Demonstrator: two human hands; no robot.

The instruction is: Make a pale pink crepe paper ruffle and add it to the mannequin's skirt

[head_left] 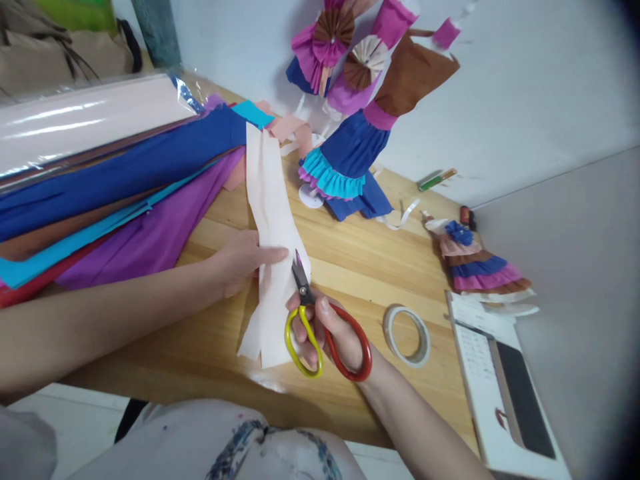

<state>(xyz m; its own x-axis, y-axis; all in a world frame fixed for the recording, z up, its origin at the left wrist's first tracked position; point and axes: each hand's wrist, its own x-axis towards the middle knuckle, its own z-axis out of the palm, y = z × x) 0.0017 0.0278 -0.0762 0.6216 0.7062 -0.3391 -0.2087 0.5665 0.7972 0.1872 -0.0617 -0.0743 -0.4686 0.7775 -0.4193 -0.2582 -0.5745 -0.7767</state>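
Observation:
A long strip of pale crepe paper point(276, 200) stretches away from me over the wooden table, with a lengthwise crease. My left hand point(245, 260) pinches its left edge, thumb on top and fingers underneath. In my right hand point(335, 327) is a pair of scissors point(301, 283) with one yellow and one red handle. Their dark blades are nearly closed and point away from me, over the strip's right edge. Whether the blades touch the paper I cannot tell. Some fingers of my right hand are behind the handles.
Colored paper sheets point(125, 173) and a plastic-wrapped roll point(90, 120) lie at left. A paper dress point(355, 147) stands at the back, and another point(485, 267) lies at right. A tape roll point(407, 336) and an open notebook point(500, 380) are on the right side.

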